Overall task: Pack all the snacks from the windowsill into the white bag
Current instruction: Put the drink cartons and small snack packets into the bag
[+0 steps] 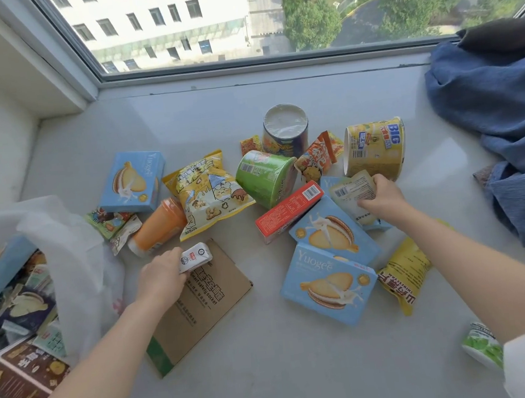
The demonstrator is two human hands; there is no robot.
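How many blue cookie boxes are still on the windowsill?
3: one box at the left by the popcorn bag, two boxes overlapping near the middle. Another may hide under the right hand.

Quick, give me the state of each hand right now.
Left hand: fingers curled round a small white carton.
Right hand: fingers pinching a pale flat packet.

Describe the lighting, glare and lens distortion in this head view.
Head view: soft daylight comes through the window; the grey windowsill shows faint sheen and soft shadows; wide-angle bending curves the window frame; the translucent white bag looks washed out.
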